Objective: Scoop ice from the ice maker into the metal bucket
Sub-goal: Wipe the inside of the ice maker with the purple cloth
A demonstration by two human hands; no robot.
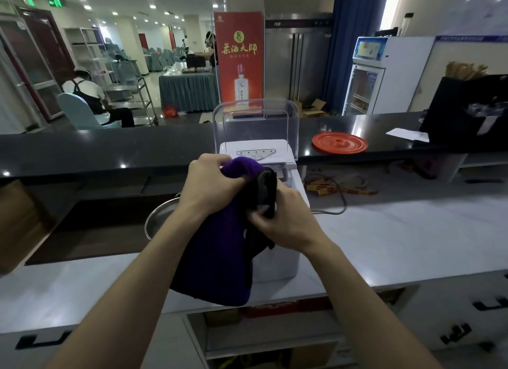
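Note:
A white ice maker (277, 160) stands on the light counter, its clear lid (255, 127) raised upright. Left of it, partly behind my arm, sits the metal bucket (158, 220); only its rim shows. My left hand (209, 184) grips a purple cloth (217, 258) bunched at the top. My right hand (280, 220) pinches a black scoop-like object (266, 193) wrapped partly in the cloth, in front of the ice maker. The ice itself is hidden.
A dark raised bar top (110, 149) runs across behind the ice maker, with a red round lid (339, 143) and a white paper (406, 134) on it. A power cable (341, 198) lies on the light counter (398, 231) at right. Drawers are below.

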